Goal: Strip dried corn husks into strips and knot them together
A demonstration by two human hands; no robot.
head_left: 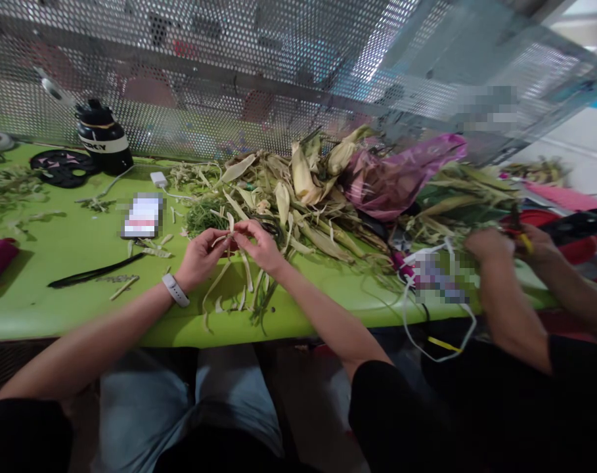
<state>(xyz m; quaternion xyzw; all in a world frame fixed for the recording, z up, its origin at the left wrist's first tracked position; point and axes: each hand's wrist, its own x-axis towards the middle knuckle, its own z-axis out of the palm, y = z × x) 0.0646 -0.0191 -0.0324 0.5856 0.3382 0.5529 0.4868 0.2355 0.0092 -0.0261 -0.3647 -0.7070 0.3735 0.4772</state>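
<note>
Both hands meet over the green table point(170, 315), fingertips nearly touching. My left hand point(204, 256), with a white watch on its wrist, pinches a pale husk strip point(230, 225). On the strip's other side, my right hand point(259, 246) also has its fingers closed on it. Loose strips point(249, 270) hang below the fingers to the table's front edge. Just behind my hands lies a bundle of thin green strands point(199, 217). A heap of dried corn husks point(305, 174) spreads behind and to the right.
Left of my hands are a phone point(143, 215), a black strap point(98, 269) and a dark bottle point(104, 138). A pink plastic bag point(397, 174) rests on the husks. At the right, another person's hands point(490, 246) work with yellow-handled scissors point(525, 241). A perforated metal screen point(204, 85) stands behind.
</note>
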